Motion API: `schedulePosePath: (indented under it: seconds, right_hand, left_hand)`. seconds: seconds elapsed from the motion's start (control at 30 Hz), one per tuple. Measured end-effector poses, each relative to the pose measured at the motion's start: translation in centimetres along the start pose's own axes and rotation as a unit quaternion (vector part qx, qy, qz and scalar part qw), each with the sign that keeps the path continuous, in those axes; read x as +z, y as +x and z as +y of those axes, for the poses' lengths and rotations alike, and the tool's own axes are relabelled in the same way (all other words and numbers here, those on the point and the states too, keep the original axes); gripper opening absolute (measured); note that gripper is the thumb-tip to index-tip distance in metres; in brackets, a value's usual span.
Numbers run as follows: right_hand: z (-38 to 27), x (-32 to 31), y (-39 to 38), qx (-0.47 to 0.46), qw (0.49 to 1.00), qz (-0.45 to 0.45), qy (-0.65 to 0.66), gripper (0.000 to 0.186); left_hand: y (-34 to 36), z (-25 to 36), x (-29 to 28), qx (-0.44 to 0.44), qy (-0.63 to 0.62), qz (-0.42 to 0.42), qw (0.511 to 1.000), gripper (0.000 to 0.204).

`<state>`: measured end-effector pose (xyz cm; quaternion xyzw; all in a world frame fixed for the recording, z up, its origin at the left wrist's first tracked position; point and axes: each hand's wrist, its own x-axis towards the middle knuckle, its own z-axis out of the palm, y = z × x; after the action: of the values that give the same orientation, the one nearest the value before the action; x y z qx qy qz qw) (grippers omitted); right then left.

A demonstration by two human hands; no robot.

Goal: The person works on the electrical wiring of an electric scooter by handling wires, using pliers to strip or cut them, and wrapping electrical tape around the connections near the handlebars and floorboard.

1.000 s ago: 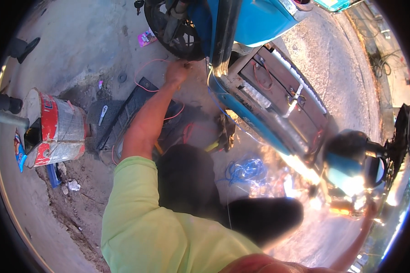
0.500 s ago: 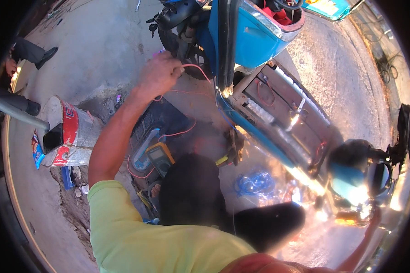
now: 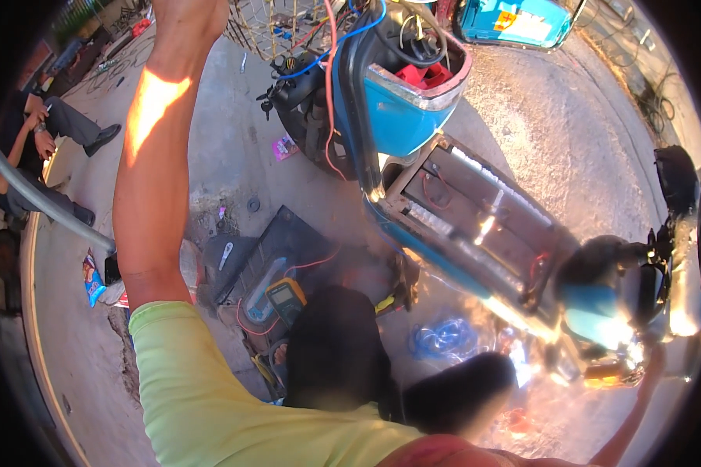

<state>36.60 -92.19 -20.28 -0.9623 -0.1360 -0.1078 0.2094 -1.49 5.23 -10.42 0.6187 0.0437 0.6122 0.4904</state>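
Observation:
My left hand (image 3: 191, 14) is raised at the top edge, where the picture cuts it off; its fingers are out of sight. To its right a red wire (image 3: 332, 93) hangs down past the front of a blue scooter (image 3: 401, 109). Beside it a blue wire (image 3: 327, 56) curves across. At the far lower right, my right hand (image 3: 656, 359) rests by the scooter's rear light (image 3: 606, 377), its fingers hard to make out. On the ground by my knee lies a yellow-edged multimeter (image 3: 287, 297), with a red lead (image 3: 319, 265) looping around it.
The scooter's open floor compartment (image 3: 475, 210) shows dark blocks and thin red wires. A coil of clear blue tubing (image 3: 445, 339) lies near my knees. Left are a black mat (image 3: 280, 241), a spanner (image 3: 226, 255), a snack packet (image 3: 93, 282) and a seated person (image 3: 51, 132).
My left hand, which was pinching a red wire low by the front wheel, has risen to the top edge. The view has shifted, bringing a wire basket and blue wire into sight.

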Motion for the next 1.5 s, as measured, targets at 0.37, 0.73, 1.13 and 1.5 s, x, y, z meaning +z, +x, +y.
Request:
schedulePosePath:
  seconds: [0.37, 0.73, 1.13, 1.5]
  right_hand:
    - [-2.0, 2.9, -0.7, -0.013, 0.993, 0.034, 0.115, 0.012]
    - [1.4, 3.3, -0.3, -0.046, 0.982, 0.048, 0.175, 0.007]
    - [-0.3, 3.4, -0.5, -0.040, 0.978, 0.029, 0.202, 0.005]
    - [-1.7, -0.7, -5.1, 0.016, 0.985, 0.097, 0.142, 0.010]
  left_hand:
    - [2.8, 3.1, -0.6, -0.125, 0.060, -0.046, 0.989, 0.035]
    - [4.0, 6.0, 5.7, 0.031, 0.073, -0.059, 0.995, 0.036]
    - [12.5, 2.3, 12.5, -0.117, 0.180, -0.050, 0.975, 0.027]
    - [13.2, 0.2, 18.4, -0.114, 0.141, -0.166, 0.969, 0.022]
